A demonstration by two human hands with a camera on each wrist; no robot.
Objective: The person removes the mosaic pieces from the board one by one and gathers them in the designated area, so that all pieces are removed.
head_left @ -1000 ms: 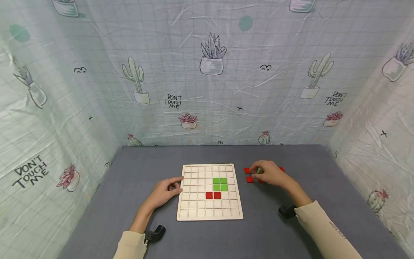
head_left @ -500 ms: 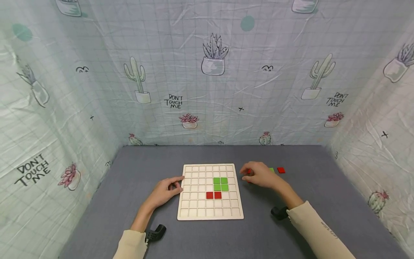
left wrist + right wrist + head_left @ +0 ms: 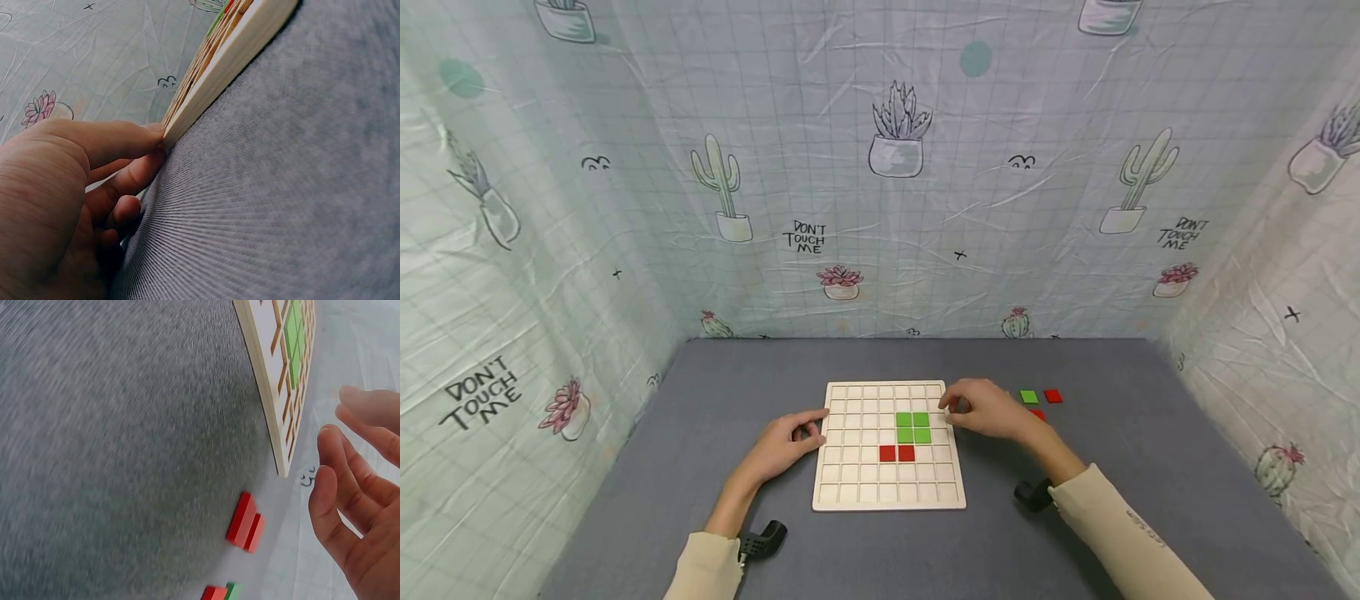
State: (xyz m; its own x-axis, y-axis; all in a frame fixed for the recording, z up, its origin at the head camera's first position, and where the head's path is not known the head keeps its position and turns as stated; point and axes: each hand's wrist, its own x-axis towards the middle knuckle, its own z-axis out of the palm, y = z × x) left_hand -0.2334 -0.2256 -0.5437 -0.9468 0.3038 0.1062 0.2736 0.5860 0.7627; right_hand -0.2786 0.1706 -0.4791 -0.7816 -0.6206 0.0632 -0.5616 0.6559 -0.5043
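A wooden grid board [image 3: 856, 471] lies on the grey table, with several green tiles [image 3: 913, 427] and two red tiles [image 3: 897, 453] set in its squares. My left hand [image 3: 780, 446] rests at the board's left edge; in the left wrist view, its thumb and a finger touch the rim. At the upper right edge hovers my right hand [image 3: 988, 408], its fingers loosely bent. No tile shows between the right hand's fingertips in the right wrist view.
Loose tiles lie right of the board: a green tile [image 3: 1028, 397], a red tile [image 3: 1053, 396] and another red tile [image 3: 1037, 415] partly behind the right hand. Two red tiles [image 3: 240, 519] lie near the board's corner. A printed cloth [image 3: 880, 275] encloses the table.
My right hand has moved left from over the loose tiles to the board's right edge, uncovering a green and a red tile. The left hand keeps its place. The board's tiles are unchanged.
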